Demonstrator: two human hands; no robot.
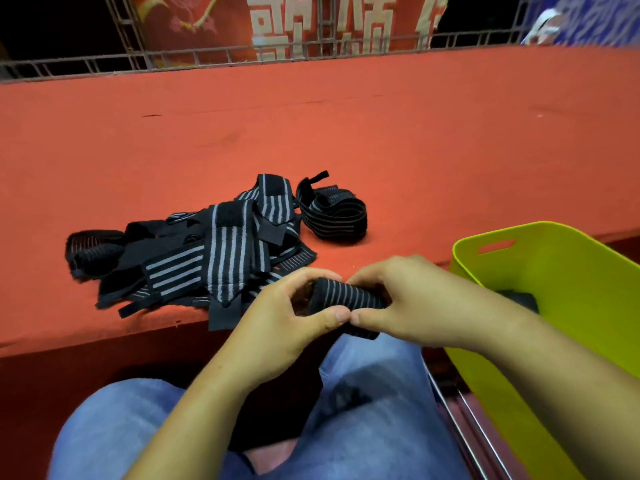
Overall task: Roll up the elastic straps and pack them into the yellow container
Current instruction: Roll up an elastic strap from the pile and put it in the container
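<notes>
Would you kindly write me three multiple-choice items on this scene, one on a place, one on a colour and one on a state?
1. Where is the yellow container?
A. to the right of the right hand
B. on the floor
C. on the lap

2. What colour is the table cover?
A. blue
B. red
C. white

3. How is the strap between the left hand and the right hand?
A. rolled up
B. laid flat
C. knotted

Key: 1 A, it stands just past the right forearm. 2 B, red cloth surrounds the strap pile. 3 A, both thumbs and fingers pinch a tight roll.
</notes>
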